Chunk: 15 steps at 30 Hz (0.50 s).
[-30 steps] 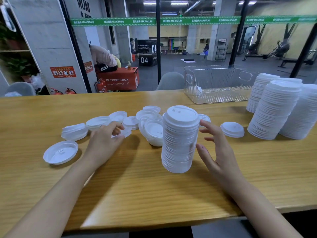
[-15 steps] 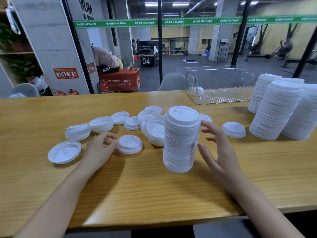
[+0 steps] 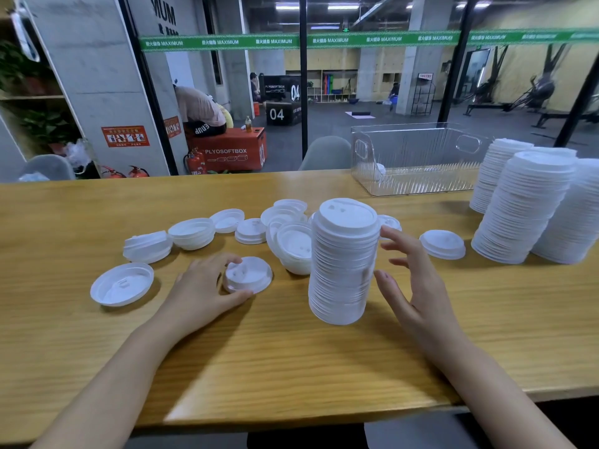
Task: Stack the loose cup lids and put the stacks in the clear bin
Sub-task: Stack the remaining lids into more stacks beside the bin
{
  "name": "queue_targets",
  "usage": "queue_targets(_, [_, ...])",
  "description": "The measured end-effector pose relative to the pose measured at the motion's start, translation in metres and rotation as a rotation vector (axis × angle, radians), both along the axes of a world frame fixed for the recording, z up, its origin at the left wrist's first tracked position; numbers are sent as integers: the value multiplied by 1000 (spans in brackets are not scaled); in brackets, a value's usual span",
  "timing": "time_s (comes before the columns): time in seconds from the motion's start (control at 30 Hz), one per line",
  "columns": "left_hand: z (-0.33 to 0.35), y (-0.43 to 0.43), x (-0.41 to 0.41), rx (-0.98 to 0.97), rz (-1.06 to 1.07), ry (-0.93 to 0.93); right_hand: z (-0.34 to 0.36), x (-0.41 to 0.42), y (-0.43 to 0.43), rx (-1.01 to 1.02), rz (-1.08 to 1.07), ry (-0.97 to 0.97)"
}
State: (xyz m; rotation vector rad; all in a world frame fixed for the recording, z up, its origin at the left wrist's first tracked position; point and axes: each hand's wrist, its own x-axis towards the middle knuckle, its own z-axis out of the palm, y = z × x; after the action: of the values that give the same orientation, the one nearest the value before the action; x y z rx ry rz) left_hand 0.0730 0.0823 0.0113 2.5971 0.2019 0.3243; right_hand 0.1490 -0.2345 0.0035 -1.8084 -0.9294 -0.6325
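Note:
A tall stack of white cup lids (image 3: 343, 260) stands on the wooden table (image 3: 291, 351) in front of me. My left hand (image 3: 204, 286) grips one dome-up loose lid (image 3: 249, 275) lying on the table left of the stack, thumb at its near edge and fingers over its far edge. My right hand (image 3: 415, 280) is open beside the stack's right side, fingers spread and fingertips close to it. Several loose lids (image 3: 191, 233) lie scattered behind. The clear bin (image 3: 421, 179) sits at the back right.
Three tall finished lid stacks (image 3: 525, 209) stand at the right edge, close to the bin. An upturned lid (image 3: 123, 283) lies far left, and a single lid (image 3: 442, 243) lies right of my right hand. A glass wall runs behind the table.
My left hand drew one lid out of the pile toward me, set it on the table and now has its thumb and fingers around it. My right hand has stayed by the stack.

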Motion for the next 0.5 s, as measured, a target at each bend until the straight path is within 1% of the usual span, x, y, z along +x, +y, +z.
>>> queue_targets(0.1, [0, -1, 2, -47, 30, -87, 1, 0, 0, 6, 0, 0])
queue_targets(0.27, [16, -12, 4, -378, 115, -311, 1, 0, 0, 15, 7, 3])
queue_targets(0.33, [25, -17, 2, -469, 114, -407, 1, 0, 0, 16, 9, 6])
queue_targets(0.43, [45, -35, 2, -540, 40, -487, 1, 0, 0, 20, 5, 3])
queue_targets(0.5, [61, -53, 3, -511, -52, -490, 1, 0, 0, 22, 3, 3])
